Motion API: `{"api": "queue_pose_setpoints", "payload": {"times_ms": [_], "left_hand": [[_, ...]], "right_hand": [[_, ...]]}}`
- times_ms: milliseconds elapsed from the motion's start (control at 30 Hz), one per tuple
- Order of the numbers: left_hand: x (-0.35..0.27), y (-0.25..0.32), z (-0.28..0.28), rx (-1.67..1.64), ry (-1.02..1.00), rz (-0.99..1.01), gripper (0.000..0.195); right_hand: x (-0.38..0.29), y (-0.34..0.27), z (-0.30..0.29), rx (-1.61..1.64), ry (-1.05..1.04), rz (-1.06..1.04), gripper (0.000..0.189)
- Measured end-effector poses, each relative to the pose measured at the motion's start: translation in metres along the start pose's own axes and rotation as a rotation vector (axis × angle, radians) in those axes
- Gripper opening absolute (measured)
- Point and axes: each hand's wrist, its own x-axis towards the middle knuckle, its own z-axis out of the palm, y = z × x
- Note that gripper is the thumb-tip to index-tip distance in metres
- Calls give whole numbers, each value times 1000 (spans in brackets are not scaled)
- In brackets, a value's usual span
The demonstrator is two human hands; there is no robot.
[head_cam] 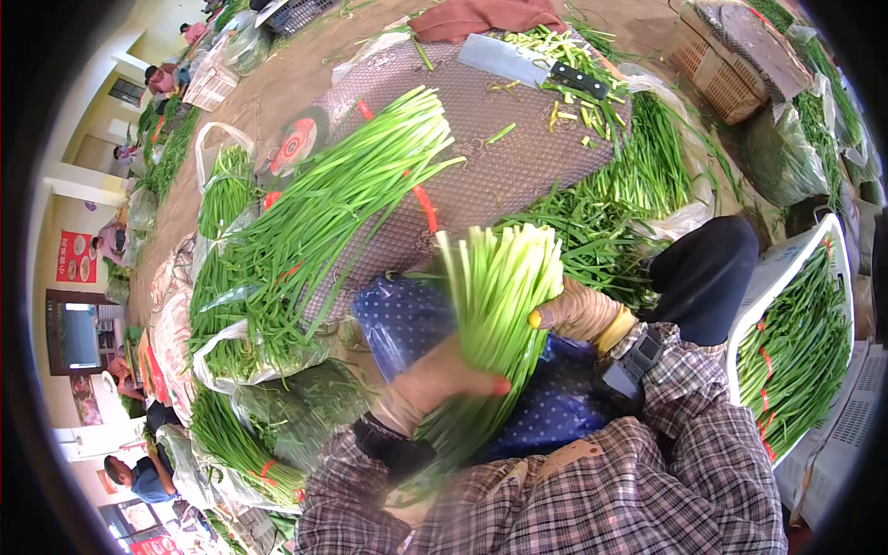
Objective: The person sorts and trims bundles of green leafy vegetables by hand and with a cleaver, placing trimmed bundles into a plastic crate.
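Observation:
A thick bunch of garlic chives (pixel 510 284) is held upright above my lap, its pale cut ends pointing away from me. My left hand (pixel 444 381), blurred, wraps around the leafy lower part. Around the right side of the stems curls my right hand (pixel 586 312), in a worn glove with a yellow cuff. Beneath the bunch, a blue polka-dot plastic apron (pixel 402 312) covers my lap. Before me, a patterned mat (pixel 479 159) bears a loose pile of chives (pixel 354 166) and a cleaver (pixel 513 61) with a black handle. Red ties (pixel 423 207) lie by the pile.
Chive trimmings (pixel 569 111) and a brown cloth (pixel 485 17) lie at the mat's far edge. On the right stands a white crate (pixel 742 347) of tied bunches. Bagged chives (pixel 225 187) crowd the left. A person in blue (pixel 149 479) and others sit farther left.

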Motion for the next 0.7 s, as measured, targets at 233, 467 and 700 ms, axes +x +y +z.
{"api": "queue_pose_setpoints", "payload": {"times_ms": [233,467,700], "left_hand": [[-9,-46,-7,318,214,-3,54],[-13,-58,-3,291,325,81,49],[-17,-48,13,287,406,87,51]], "right_hand": [[-3,-59,0,-36,161,-205,69],[28,-86,52,-1504,146,132,33],[28,-74,34,-1554,-56,14,22]]}}
